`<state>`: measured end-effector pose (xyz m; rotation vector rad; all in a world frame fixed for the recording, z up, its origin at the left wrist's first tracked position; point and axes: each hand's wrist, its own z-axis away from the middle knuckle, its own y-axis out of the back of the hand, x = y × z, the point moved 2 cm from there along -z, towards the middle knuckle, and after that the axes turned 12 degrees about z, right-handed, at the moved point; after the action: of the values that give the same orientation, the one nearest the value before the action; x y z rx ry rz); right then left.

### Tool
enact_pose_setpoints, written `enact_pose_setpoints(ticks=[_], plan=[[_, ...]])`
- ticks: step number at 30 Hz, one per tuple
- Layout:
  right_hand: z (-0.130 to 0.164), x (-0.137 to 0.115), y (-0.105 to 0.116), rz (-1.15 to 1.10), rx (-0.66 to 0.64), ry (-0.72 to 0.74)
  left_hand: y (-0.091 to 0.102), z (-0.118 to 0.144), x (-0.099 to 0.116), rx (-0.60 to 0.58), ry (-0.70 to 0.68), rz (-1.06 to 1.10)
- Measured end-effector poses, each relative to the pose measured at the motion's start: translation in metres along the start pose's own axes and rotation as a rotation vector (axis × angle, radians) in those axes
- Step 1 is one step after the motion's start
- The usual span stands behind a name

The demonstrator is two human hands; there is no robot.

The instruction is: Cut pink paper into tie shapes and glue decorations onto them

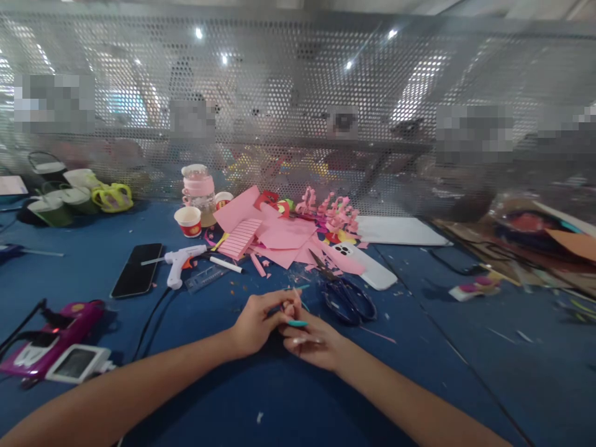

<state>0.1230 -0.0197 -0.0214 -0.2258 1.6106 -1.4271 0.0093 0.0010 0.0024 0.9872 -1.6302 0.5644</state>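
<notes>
My left hand and my right hand meet over the middle of the blue table, fingertips touching. Both are closed in a pinch around a thin pink strip, largely covered by the fingers. Slim teal shapes show at the left fingertips; whether they are nails or slips of material I cannot tell. Just right of my right hand lie dark-handled scissors, blades pointing away. Beyond the hands is a pile of pink paper sheets, with curled pink paper flowers behind it.
To the left are a white glue gun, a black phone and a purple power strip. A paper cup and a pink-topped bottle stand farther back. A white phone lies right of the pile. A perforated metal screen borders the table.
</notes>
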Motion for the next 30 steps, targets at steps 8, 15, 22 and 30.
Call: enact_pose_setpoints(ticks=[8, 15, 22, 30], plan=[[0.0006, -0.0002, 0.0022, 0.026, 0.051, 0.016, -0.0014, 0.0002, 0.0002, -0.033, 0.0, -0.073], [0.0002, 0.0003, 0.0048, 0.028, 0.11, 0.066, -0.0014, 0.001, 0.0027, -0.075, -0.063, -0.032], [0.0028, 0.0022, 0.0005, -0.004, 0.004, 0.011, 0.0006, 0.0014, -0.0004, -0.031, -0.096, -0.081], [0.0024, 0.0018, 0.0044, 0.06, 0.109, 0.021, -0.0006, 0.002, 0.0002, -0.065, -0.108, -0.115]])
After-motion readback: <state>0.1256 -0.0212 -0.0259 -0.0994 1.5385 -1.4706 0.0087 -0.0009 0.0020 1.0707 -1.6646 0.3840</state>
